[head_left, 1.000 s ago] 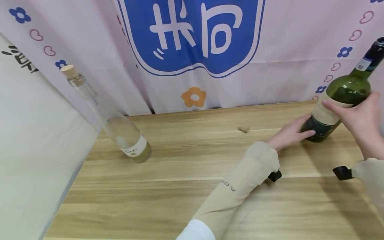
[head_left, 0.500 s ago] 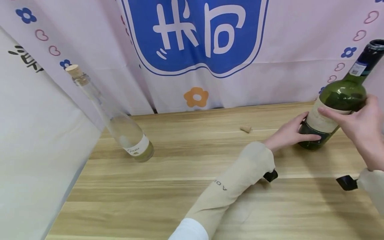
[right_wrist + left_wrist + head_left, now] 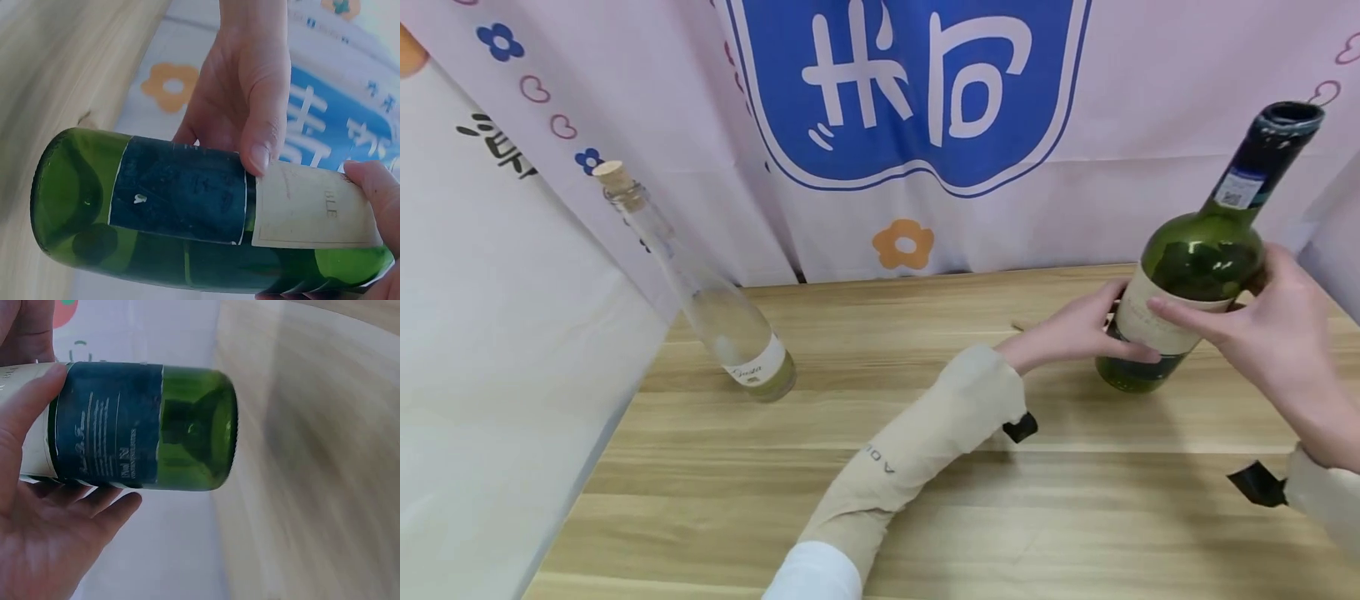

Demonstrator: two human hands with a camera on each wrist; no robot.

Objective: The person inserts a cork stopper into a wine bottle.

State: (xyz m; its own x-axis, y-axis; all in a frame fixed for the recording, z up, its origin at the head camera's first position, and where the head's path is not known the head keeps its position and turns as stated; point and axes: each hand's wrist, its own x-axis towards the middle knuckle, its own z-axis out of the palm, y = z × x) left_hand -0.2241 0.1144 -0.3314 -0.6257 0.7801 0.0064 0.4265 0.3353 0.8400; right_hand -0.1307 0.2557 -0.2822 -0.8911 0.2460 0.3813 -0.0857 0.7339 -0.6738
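Observation:
A green glass wine bottle (image 3: 1202,258) with a cream label and a dark lower band tilts to the right, its uncorked mouth up. My left hand (image 3: 1075,333) grips it low, thumb across the front of the dark band. Higher up, my right hand (image 3: 1270,329) holds the body, thumb on the cream label and fingers behind. In the left wrist view the bottle's base (image 3: 212,428) shows over the wooden table (image 3: 325,462) with a gap between them. The right wrist view has the left thumb (image 3: 262,137) pressing at the label's edge.
A clear bottle (image 3: 722,317) with a cork stopper (image 3: 613,177) and a little yellowish liquid stands on the left of the table. A small cork piece (image 3: 1019,325) lies partly behind the left wrist. A printed cloth (image 3: 910,175) hangs along the back edge.
Both hands have carried the green bottle left and toward the front of the table. The view has shifted slightly, and the left forearm now partly covers the small cork piece.

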